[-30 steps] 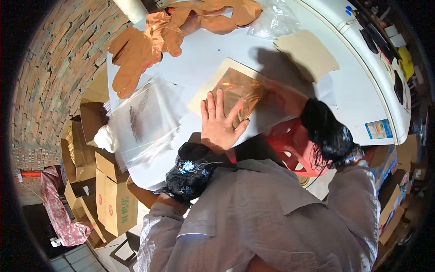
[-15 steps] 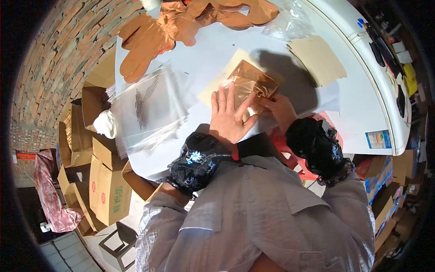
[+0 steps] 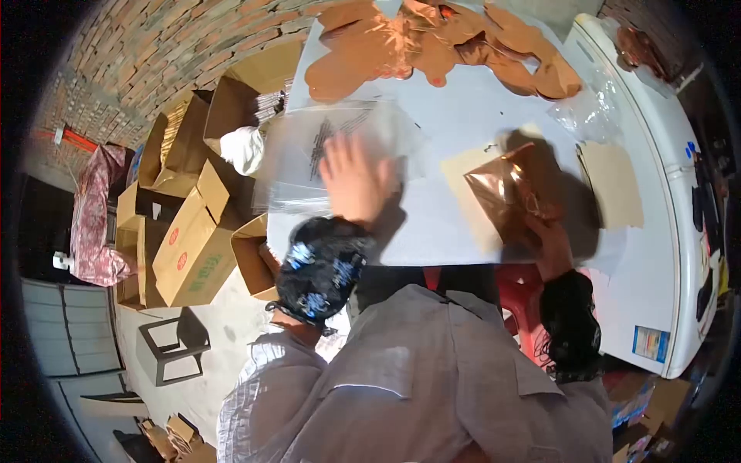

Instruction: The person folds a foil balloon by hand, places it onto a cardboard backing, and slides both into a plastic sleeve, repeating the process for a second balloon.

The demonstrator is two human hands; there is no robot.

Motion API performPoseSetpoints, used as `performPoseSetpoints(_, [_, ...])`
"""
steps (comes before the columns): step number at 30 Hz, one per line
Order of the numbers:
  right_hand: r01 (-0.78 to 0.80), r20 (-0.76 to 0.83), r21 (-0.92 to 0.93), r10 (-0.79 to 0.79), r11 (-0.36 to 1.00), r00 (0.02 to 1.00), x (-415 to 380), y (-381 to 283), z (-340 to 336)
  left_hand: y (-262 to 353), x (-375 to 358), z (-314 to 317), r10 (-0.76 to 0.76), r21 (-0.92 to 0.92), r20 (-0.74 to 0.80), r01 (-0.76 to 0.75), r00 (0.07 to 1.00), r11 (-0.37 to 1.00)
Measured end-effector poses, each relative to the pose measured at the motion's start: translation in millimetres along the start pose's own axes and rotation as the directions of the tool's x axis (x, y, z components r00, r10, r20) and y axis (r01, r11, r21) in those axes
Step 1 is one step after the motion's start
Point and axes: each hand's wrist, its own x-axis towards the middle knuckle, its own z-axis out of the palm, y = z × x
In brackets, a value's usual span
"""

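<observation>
My left hand (image 3: 353, 181) is over the stack of clear plastic bags (image 3: 297, 158) on the left of the white table (image 3: 440, 123), its fingers spread and slightly blurred. Whether it touches the top bag I cannot tell. On the right, my right hand (image 3: 552, 245) grips the lower corner of a shiny copper-coloured packet (image 3: 513, 189), which is tilted above a cream sheet (image 3: 463, 166). Dark shadow falls beside the packet.
Copper-coloured cut-out pieces (image 3: 355, 65) lie along the far edge. A crumpled clear bag (image 3: 590, 112) and more cream sheets (image 3: 614, 185) are at the right, beside a white appliance (image 3: 656, 154). Cardboard boxes (image 3: 193, 239) and a grey stool (image 3: 176, 347) stand at left.
My left hand has left the copper packet and moved left to the plastic bags. My right hand holds the packet, now lifted at an angle. The view has shifted.
</observation>
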Motion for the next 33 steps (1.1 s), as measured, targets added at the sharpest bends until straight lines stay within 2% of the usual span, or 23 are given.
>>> performPoseSetpoints(2, [0.001,-0.010,0.293,0.002,0.956,1.000,-15,-22,11,-30,-2,14,-0.100,0.048,0.182,0.092,0.978,0.995])
performPoseSetpoints(3, [0.026,0.003,0.244,-0.028,0.969,1.000,-16,-20,7,-32,-2,14,-0.086,0.024,0.136,0.083,0.987,0.996])
performPoseSetpoints(5, [0.076,0.025,0.149,-0.081,0.986,0.996,-21,-11,-3,-37,0,11,-0.114,-0.066,0.172,0.127,0.978,0.990])
performPoseSetpoints(6, [0.025,-0.009,0.220,-0.023,0.975,1.000,-24,-11,-4,-38,1,10,-0.125,-0.112,0.192,0.148,0.973,0.983])
performPoseSetpoints(8, [-0.079,-0.064,0.360,0.109,0.930,0.992,-35,-7,-6,-37,-2,9,-0.113,-0.151,0.134,0.133,0.984,0.979])
performPoseSetpoints(9, [0.039,-0.038,0.184,-0.033,0.982,0.999,-37,6,-15,-38,-5,7,-0.105,-0.169,0.106,0.122,0.989,0.978])
performPoseSetpoints(11, [0.260,0.066,-0.194,-0.252,0.946,0.965,-40,32,-36,-36,-10,-1,-0.103,-0.192,0.125,0.126,0.987,0.973])
performPoseSetpoints(12, [0.353,0.118,-0.378,-0.333,0.856,0.935,-44,39,-42,-35,-12,-6,-0.102,-0.205,0.135,0.129,0.986,0.970])
performPoseSetpoints(13, [0.381,0.160,-0.572,-0.357,0.726,0.920,-54,33,-44,-34,-14,-13,-0.076,-0.243,0.185,0.120,0.980,0.963])
performPoseSetpoints(14, [0.397,0.207,-0.732,-0.374,0.554,0.904,-66,28,-44,-32,-18,-22,0.001,-0.280,0.186,0.052,0.983,0.959])
performPoseSetpoints(15, [0.327,0.114,-0.513,-0.315,0.793,0.942,-74,27,-40,-28,-22,-32,0.079,-0.318,0.184,-0.017,0.980,0.948])
performPoseSetpoints(16, [0.225,0.039,-0.235,-0.222,0.946,0.974,-83,26,-35,-23,-29,-39,0.157,-0.359,0.186,-0.082,0.970,0.930])
performPoseSetpoints(18, [0.146,-0.019,-0.030,-0.147,0.989,0.989,-104,32,-40,-2,-45,-48,0.329,-0.363,0.182,-0.248,0.927,0.898])
performPoseSetpoints(19, [0.184,-0.026,-0.135,-0.189,0.974,0.982,-114,34,-45,15,-52,-56,0.386,-0.405,0.163,-0.296,0.908,0.865])
performPoseSetpoints(21, [0.368,0.032,-0.496,-0.407,0.786,0.913,-134,39,-57,43,-63,-56,0.475,-0.473,0.119,-0.371,0.872,0.799])
performPoseSetpoints(23, [0.276,-0.139,-0.256,-0.318,0.927,0.938,-148,53,-71,57,-69,-39,0.492,-0.531,0.138,-0.355,0.860,0.769])
performPoseSetpoints(25, [0.304,-0.149,-0.369,-0.379,0.878,0.913,-158,55,-88,68,-67,-37,0.489,-0.546,0.183,-0.325,0.853,0.772])
performPoseSetpoints(26, [0.351,-0.054,-0.590,-0.469,0.727,0.881,-165,55,-98,69,-66,-38,0.487,-0.552,0.212,-0.307,0.848,0.775])
performPoseSetpoints(27, [0.385,0.065,-0.762,-0.530,0.520,0.846,-170,53,-102,70,-64,-39,0.484,-0.556,0.239,-0.290,0.842,0.779])
performPoseSetpoints(28, [0.384,-0.042,-0.576,-0.495,0.721,0.868,-170,54,-102,68,-61,-38,0.488,-0.572,0.249,-0.280,0.836,0.771])
performPoseSetpoints(29, [0.367,-0.134,-0.342,-0.431,0.865,0.892,-171,55,-99,65,-60,-35,0.492,-0.587,0.261,-0.268,0.830,0.764])
performPoseSetpoints(31, [0.405,-0.141,-0.291,-0.458,0.867,0.878,-172,52,-86,63,-60,-37,0.501,-0.589,0.268,-0.272,0.823,0.761])
performPoseSetpoints(33, [0.499,0.055,-0.648,-0.618,0.576,0.785,-173,44,-75,60,-63,-35,0.556,-0.527,0.199,-0.390,0.807,0.755])
